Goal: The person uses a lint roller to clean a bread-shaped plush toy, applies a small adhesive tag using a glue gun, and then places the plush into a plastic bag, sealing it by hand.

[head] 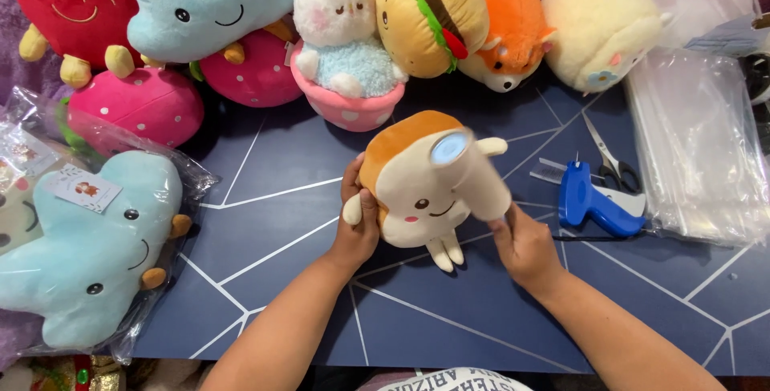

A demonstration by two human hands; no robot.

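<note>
Both hands hold a toast-shaped plush [417, 190] at mid-tabletop [481, 335]: my left hand [357, 226] clasps its brown side, forearm angled inward, while my right hand [525, 247] grips a blurred white roller [469, 170] against its face.

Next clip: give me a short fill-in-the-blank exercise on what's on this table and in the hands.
1. Both hands hold a plush shaped like a slice of ____, the left hand on its side and the right hand at a blurred roller.
2. The tagging gun right of the plush is ____ in colour.
3. The pair of ____ lies just above the tagging gun.
4. The light blue plush at the left edge is wrapped in a clear ____.

Missing words: bread; blue; scissors; bag
</note>
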